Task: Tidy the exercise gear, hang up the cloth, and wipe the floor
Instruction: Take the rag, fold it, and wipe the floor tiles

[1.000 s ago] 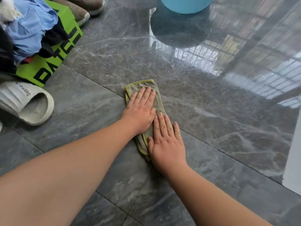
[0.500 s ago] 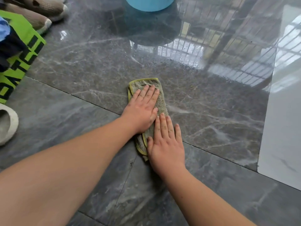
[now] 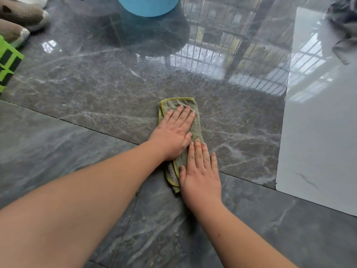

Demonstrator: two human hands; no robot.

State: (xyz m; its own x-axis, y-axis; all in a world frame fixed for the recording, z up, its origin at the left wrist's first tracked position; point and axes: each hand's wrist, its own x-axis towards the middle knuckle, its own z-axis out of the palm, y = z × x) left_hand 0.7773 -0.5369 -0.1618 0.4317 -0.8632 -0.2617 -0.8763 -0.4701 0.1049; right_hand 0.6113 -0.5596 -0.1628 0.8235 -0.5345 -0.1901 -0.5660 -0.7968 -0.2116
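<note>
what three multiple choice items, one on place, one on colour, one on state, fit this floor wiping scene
1. Where does the folded grey cloth with yellow-green edging lie?
A. in the bucket
B. on the dark grey marble floor tiles
C. on a shoe

2. What colour is the round plastic bucket at the top?
A. light blue
B. red
C. black

3. How do the left hand and right hand meet the cloth?
A. both lifted off it
B. one pinches a corner
C. both press flat on it

Answers: 1 B, it is spread on the tiles; 2 A, its wall is light blue; 3 C, fingers lie straight on it.
</note>
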